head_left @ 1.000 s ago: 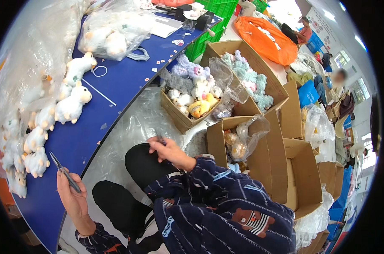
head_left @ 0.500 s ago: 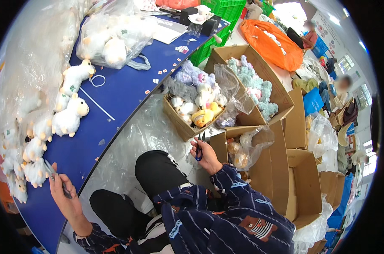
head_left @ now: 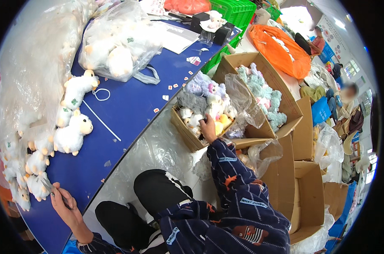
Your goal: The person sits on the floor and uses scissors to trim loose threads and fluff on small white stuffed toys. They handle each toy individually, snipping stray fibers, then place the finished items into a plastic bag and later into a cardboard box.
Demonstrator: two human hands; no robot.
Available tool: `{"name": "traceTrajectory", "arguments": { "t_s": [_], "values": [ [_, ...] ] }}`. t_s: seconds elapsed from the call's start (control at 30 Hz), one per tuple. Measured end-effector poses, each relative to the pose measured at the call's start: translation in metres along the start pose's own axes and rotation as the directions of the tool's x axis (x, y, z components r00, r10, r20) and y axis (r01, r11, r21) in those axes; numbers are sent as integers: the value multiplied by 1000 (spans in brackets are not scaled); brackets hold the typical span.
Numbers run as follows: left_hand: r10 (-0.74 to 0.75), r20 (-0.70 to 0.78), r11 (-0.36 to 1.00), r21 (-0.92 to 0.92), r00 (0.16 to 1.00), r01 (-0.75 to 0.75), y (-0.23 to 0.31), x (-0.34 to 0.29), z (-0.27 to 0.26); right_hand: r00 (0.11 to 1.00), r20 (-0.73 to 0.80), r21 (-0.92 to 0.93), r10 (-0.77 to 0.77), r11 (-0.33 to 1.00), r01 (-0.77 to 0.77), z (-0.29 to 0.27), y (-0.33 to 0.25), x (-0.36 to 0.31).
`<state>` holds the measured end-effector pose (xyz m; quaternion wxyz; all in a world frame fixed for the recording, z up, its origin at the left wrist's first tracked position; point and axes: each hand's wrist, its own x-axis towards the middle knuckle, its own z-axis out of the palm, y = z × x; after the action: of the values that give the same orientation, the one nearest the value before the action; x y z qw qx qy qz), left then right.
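My left hand [head_left: 66, 207] is at the blue table's near left edge, its fingers closed on a slim grey metal tool [head_left: 47, 184] with a pointed end. I cannot make out its exact kind. The tip is beside a white plush sheep [head_left: 38, 186], one of several along the table's left side. My right hand [head_left: 208, 128] reaches over a small cardboard box [head_left: 187, 134] of mixed plush toys. Its fingers are closed, with the dark end of a pair of scissors [head_left: 207, 117] partly showing; the handles are hidden. A yellow plush toy [head_left: 221, 123] is beside those fingers.
A clear bag [head_left: 120, 46] of white plush toys lies on the blue table [head_left: 128, 99], near a white cord loop [head_left: 101, 94]. A larger box [head_left: 291, 120] of teal plush toys, an open brown carton [head_left: 312, 190] and green crates [head_left: 234, 12] stand to the right.
My right hand has moved forward with the scissors, from above the floor to over the small box of plush toys. My left hand stays by the sheep. The view has shifted slightly.
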<state>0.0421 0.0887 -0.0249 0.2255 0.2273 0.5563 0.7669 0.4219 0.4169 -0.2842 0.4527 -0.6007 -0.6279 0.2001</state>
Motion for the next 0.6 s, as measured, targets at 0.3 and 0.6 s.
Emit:
{"name": "traceTrajectory", "arguments": {
  "t_s": [0.3, 0.6],
  "values": [
    [11, -39, 998, 70, 999, -8, -2, -2, -4, 998, -63, -61, 20, 998, -24, 29, 16, 47],
    [-6, -37, 996, 94, 999, 9, -3, -3, -8, 996, 17, -183, -88, 979, 90, 35, 24, 34]
  ]
}}
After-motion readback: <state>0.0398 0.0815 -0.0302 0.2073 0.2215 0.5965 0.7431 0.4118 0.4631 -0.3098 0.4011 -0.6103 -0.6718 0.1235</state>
